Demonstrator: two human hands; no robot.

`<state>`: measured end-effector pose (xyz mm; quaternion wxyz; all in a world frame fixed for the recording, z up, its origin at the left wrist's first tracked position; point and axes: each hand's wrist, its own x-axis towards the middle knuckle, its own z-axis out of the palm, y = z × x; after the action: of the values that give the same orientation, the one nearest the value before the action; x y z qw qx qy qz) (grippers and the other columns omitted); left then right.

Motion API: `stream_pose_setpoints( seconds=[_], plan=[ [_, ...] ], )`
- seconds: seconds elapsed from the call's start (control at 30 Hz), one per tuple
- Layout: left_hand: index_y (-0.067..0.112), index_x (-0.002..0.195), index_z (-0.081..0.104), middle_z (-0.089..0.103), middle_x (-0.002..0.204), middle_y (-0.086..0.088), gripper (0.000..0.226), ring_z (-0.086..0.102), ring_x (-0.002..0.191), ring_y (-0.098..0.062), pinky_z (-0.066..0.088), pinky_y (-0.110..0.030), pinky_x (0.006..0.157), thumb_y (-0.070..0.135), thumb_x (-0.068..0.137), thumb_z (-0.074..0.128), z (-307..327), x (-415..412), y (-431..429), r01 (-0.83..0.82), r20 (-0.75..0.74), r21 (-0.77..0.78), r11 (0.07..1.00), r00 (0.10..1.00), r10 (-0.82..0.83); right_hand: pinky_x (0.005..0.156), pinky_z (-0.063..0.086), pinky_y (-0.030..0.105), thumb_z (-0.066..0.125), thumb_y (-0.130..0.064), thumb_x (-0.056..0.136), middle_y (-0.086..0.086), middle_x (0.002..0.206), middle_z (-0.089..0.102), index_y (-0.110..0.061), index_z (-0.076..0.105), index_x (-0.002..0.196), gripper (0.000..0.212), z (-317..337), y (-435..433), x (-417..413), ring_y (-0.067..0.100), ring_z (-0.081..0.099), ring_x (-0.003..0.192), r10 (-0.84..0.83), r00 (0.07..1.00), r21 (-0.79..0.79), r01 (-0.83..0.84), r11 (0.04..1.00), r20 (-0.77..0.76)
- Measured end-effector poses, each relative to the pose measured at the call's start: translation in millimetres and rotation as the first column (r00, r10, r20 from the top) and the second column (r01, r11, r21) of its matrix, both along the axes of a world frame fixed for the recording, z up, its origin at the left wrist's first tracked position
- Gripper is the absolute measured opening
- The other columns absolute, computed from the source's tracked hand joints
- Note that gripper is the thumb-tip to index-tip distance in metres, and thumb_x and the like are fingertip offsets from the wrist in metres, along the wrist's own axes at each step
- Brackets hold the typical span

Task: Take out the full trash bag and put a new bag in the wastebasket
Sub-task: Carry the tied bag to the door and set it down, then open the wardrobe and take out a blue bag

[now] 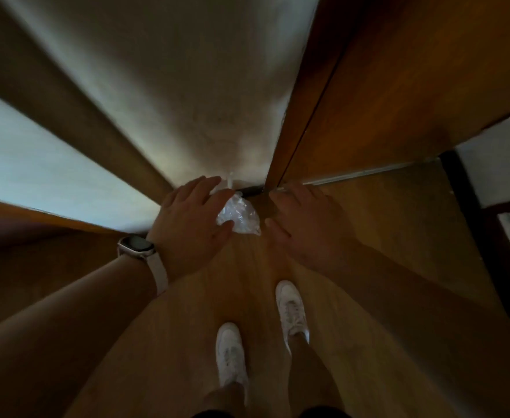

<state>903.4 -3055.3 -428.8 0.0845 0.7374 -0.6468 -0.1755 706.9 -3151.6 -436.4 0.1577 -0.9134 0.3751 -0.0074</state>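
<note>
Head cam, looking straight down, dim light, some blur. Both arms stretched fwd over wood floor.

Left hand: palm down, fingers spread loose, not pinching anything. Thumb tip touching or overlapping near edge of small clear plastic bag; index side just over bag's top. Can't tell if real contact or just overlap in view. Pale watch w/ light strap on left wrist.

Right hand: palm down, fingers extended fwd & slightly apart, holding nothing. Thumb pointing toward bag, close to it but a gap showing between.

Bag: crumpled, translucent, lying low on floor between the two hands, nearer left one. A thin pale strip rising from its top near the wall base, too blurred to identify. Contents not readable.

Beyond bag: pale wall meeting floor; brown door to the right of it, w/ dark gap along door edge. Bag near corner where wall & door frame meet.

Bottom centre: two white sneakers, left foot nearer cam, right foot ahead. Both well behind bag.

Wastebasket not in view.
</note>
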Motion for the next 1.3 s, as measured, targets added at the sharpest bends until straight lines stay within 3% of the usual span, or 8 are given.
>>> stream_pose_setpoints(
  seconds=[0.17, 0.33, 0.43, 0.67, 0.77, 0.9, 1.03, 1.3],
  plan=[
    [0.019, 0.137, 0.051, 0.044, 0.148, -0.01, 0.052, 0.037, 0.137, -0.032, 0.028, -0.051, 0.109, 0.041, 0.091, 0.056, 102.6, -12.4, 32.7, 0.051, 0.009, -0.09, 0.995, 0.999, -0.051, 0.083, 0.05, 0.046, 0.053, -0.041, 0.09, 0.015, 0.123, 0.059, -0.011, 0.059, 0.125, 0.047, 99.4, 44.7, -18.1, 0.033, 0.058, 0.107, -0.094, 0.992, -0.03, 0.097, 0.995, 0.081],
    [0.017, 0.136, 0.053, 0.047, 0.145, -0.012, 0.052, 0.039, 0.135, -0.034, 0.029, -0.052, 0.109, 0.04, 0.09, 0.057, 182.6, -39.4, 54.5, 0.079, -0.028, -0.136, 0.988, 0.996, -0.083, 0.095, 0.043, 0.049, 0.039, -0.05, 0.091, 0.013, 0.131, 0.052, -0.016, 0.052, 0.132, 0.054, 178.7, 78.0, -45.8, 0.033, 0.05, 0.117, -0.183, 0.982, 0.042, 0.182, 0.982, 0.036],
    [0.019, 0.136, 0.052, 0.047, 0.145, -0.011, 0.054, 0.039, 0.135, -0.034, 0.029, -0.053, 0.11, 0.044, 0.088, 0.049, 218.8, -66.8, 60.2, 0.107, -0.037, -0.144, 0.984, 0.993, -0.113, 0.095, 0.043, 0.044, 0.037, -0.052, 0.093, 0.009, 0.133, 0.051, -0.02, 0.049, 0.134, 0.054, 218.7, 89.1, -72.8, 0.03, 0.049, 0.118, -0.229, 0.973, -0.009, 0.23, 0.973, 0.034],
    [0.02, 0.137, 0.049, 0.047, 0.144, -0.01, 0.049, 0.042, 0.132, -0.031, 0.032, -0.053, 0.109, 0.042, 0.093, 0.054, 271.7, -135.1, 38.9, 0.275, 0.03, -0.254, 0.927, 0.96, -0.277, 0.094, 0.045, 0.046, 0.024, -0.064, 0.092, 0.005, 0.133, 0.052, -0.026, 0.04, 0.137, 0.061, 275.6, 103.1, -169.4, 0.028, 0.049, 0.117, -0.378, 0.924, -0.108, 0.383, 0.917, 0.061],
    [0.022, 0.138, 0.046, 0.044, 0.146, -0.009, 0.052, 0.039, 0.134, -0.029, 0.03, -0.055, 0.11, 0.046, 0.092, 0.046, 289.9, -181.0, 16.0, 0.336, 0.056, -0.27, 0.902, 0.941, -0.334, 0.096, 0.044, 0.048, 0.017, -0.069, 0.091, 0.0, 0.135, 0.049, -0.034, 0.033, 0.136, 0.06, 292.4, 100.6, -230.3, 0.026, 0.048, 0.12, -0.47, 0.879, -0.147, 0.476, 0.867, 0.075],
    [0.025, 0.139, 0.044, 0.042, 0.147, -0.007, 0.052, 0.034, 0.137, -0.029, 0.028, -0.056, 0.11, 0.046, 0.092, 0.051, 309.0, -265.1, -6.2, 0.412, 0.073, -0.293, 0.863, 0.91, -0.409, 0.095, 0.043, 0.046, 0.018, -0.069, 0.09, -0.004, 0.138, 0.047, -0.036, 0.031, 0.137, 0.058, 318.4, 109.9, -321.8, 0.024, 0.047, 0.123, -0.608, 0.794, -0.21, 0.6, 0.772, 0.033],
    [0.026, 0.141, 0.044, 0.037, 0.151, -0.005, 0.051, 0.028, 0.14, -0.029, 0.022, -0.052, 0.113, 0.046, 0.094, 0.052, 326.8, -370.0, -17.2, 0.534, 0.127, -0.323, 0.781, 0.843, -0.523, 0.091, 0.045, 0.045, 0.025, -0.066, 0.089, -0.005, 0.133, 0.05, -0.037, 0.036, 0.133, 0.053, 342.8, 128.4, -414.2, 0.022, 0.049, 0.119, -0.718, 0.692, -0.243, 0.71, 0.661, 0.069],
    [0.022, 0.137, 0.049, 0.043, 0.147, -0.006, 0.048, 0.031, 0.138, -0.029, 0.027, -0.053, 0.111, 0.043, 0.095, 0.052, 351.9, -568.2, -20.9, 0.741, 0.154, -0.395, 0.543, 0.636, -0.756, 0.091, 0.045, 0.045, 0.029, -0.062, 0.087, -0.001, 0.131, 0.053, -0.03, 0.044, 0.131, 0.056, 368.3, 188.1, -587.4, 0.024, 0.051, 0.117, -0.862, 0.496, -0.299, 0.842, 0.448, 0.104]
  ],
)
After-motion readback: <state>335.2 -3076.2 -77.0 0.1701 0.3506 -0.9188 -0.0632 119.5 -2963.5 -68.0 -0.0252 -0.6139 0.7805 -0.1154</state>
